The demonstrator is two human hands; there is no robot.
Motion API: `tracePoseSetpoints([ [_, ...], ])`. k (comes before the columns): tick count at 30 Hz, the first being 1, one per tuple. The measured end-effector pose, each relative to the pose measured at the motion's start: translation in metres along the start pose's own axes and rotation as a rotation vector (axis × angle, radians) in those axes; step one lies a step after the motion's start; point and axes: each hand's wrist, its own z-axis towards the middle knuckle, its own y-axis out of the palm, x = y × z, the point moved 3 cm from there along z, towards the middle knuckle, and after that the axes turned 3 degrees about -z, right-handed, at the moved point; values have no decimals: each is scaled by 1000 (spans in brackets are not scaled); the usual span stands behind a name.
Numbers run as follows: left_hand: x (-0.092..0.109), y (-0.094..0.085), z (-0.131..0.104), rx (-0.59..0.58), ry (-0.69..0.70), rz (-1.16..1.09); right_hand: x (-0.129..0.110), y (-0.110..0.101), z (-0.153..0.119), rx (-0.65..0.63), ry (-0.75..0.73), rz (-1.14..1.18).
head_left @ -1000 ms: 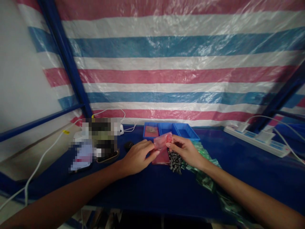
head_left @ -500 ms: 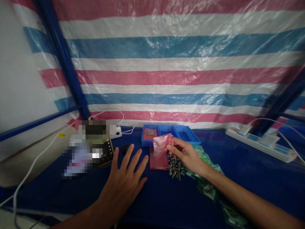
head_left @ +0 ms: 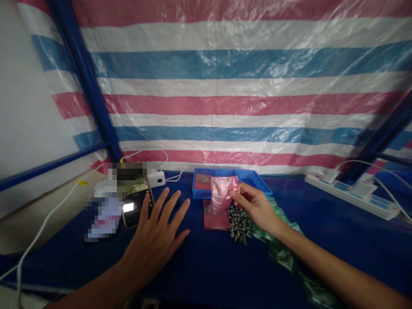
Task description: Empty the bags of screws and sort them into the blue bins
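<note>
My right hand [head_left: 254, 208] pinches the right edge of a small pink plastic bag [head_left: 222, 193], which is raised in front of the blue divided tray [head_left: 201, 195]. Under it, more pink bags [head_left: 215, 222] lie flat on the blue table. A pile of dark screw-like metal parts [head_left: 238, 225] is just below my right hand. Green plastic bags [head_left: 283, 253] trail along beneath the right forearm. My left hand [head_left: 159, 227] is open with fingers spread, holding nothing, low over the table near a phone [head_left: 137, 210].
A white power strip [head_left: 354, 195] with plugs and cables lies at the right. At the left back are a white device [head_left: 156, 178], loose white cables and blurred-out items. Blue metal posts [head_left: 86, 86] frame a striped plastic sheet [head_left: 225, 81] behind the table.
My left hand has moved left and slightly down, still spread. My right hand has shifted slightly right with the pink bag, which now hangs more upright.
</note>
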Motion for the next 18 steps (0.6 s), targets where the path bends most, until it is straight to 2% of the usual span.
tracePoseSetpoints([
  [3,2,-5,11,32,104,-6,-1,0,1,15,-1,2],
  [5,5,-2,18,15,169,-27,-2,0,1,10,5,9],
  [9,14,22,29,-47,303,-112,-2,1,0,-25,16,15],
  [13,16,45,39,-85,275,-264,0,2,-3,-58,23,12],
  [15,17,47,42,-51,293,-352,0,2,-3,-71,24,21],
  [18,19,40,42,42,363,-447,-4,3,-3,-96,37,67],
])
